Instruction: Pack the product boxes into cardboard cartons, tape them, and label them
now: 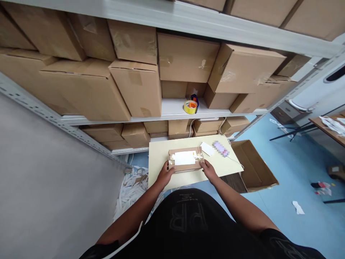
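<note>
A small taped cardboard box (185,167) with a white label (184,157) on its top is held level over the pale table (159,144). My left hand (165,175) grips its left end, and my right hand (209,170) grips its right end near the front corner. Both thumbs rest along the near edge; the other fingers are mostly hidden by the box. Just beyond the right end lies a white slip of paper (207,148). Farther right on the table is a blurred-out purple item (221,148).
Shelves packed with cardboard boxes (188,57) rise behind the table. A yellow tape roll in a dispenser (190,107) sits on the middle shelf. An open carton (254,167) stands right of the table. White paper strips (132,194) are heaped on the floor at left.
</note>
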The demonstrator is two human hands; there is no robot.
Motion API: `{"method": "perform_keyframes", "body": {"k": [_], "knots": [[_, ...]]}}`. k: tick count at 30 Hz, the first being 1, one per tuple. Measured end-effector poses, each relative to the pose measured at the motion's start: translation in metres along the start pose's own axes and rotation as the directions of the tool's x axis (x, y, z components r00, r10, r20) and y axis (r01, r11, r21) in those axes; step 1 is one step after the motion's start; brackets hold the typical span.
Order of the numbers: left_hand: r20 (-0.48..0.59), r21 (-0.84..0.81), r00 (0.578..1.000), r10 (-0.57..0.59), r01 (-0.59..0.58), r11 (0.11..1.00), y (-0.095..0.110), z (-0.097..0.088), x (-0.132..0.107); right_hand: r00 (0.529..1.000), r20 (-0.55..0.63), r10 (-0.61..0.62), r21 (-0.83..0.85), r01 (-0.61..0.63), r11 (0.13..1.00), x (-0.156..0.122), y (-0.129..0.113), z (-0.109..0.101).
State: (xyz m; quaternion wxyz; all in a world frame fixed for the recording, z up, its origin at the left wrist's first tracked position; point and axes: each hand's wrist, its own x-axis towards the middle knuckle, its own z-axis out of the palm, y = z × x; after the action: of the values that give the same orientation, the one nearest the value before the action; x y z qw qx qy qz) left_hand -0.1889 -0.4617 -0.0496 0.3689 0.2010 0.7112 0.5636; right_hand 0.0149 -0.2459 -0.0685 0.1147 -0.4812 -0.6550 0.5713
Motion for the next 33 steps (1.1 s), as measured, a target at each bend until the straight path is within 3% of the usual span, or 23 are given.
{"method": "perform_keyframes", "body": {"k": [5,10,14,19,24,28,33], "knots": [[0.043,0.031,0.995,0.093,-0.094,0.995,0.057,0.029,0.014,0.983,-0.159,-0.089,0.06,0.1,0.993,-0.012,-0.023,-0.045],[0.103,0.096,0.979,0.177,-0.187,0.978,0.109,0.094,0.045,0.941,-0.302,-0.151,0.078,0.182,0.98,-0.008,-0.03,-0.113],[0.137,0.15,0.961,0.238,-0.258,0.954,0.143,0.178,0.066,0.902,-0.403,-0.155,0.071,0.199,0.977,-0.003,-0.016,-0.184],[0.262,0.168,0.922,0.285,-0.335,0.927,0.173,0.31,0.085,0.851,-0.514,-0.105,0.068,0.163,0.984,-0.001,0.021,-0.295],[0.416,0.282,0.887,0.2,-0.336,0.899,0.185,0.438,0.105,0.774,-0.633,0.02,0.05,0.016,0.999,-0.011,0.071,-0.392],[0.535,0.304,0.833,0.139,-0.344,0.888,0.186,0.519,0.122,0.697,-0.709,0.11,0.095,-0.06,0.994,-0.023,0.104,-0.436],[0.612,0.314,0.784,0.104,-0.362,0.878,0.179,0.588,0.151,0.64,-0.742,0.201,0.163,-0.118,0.98,-0.021,0.129,-0.459]]}}
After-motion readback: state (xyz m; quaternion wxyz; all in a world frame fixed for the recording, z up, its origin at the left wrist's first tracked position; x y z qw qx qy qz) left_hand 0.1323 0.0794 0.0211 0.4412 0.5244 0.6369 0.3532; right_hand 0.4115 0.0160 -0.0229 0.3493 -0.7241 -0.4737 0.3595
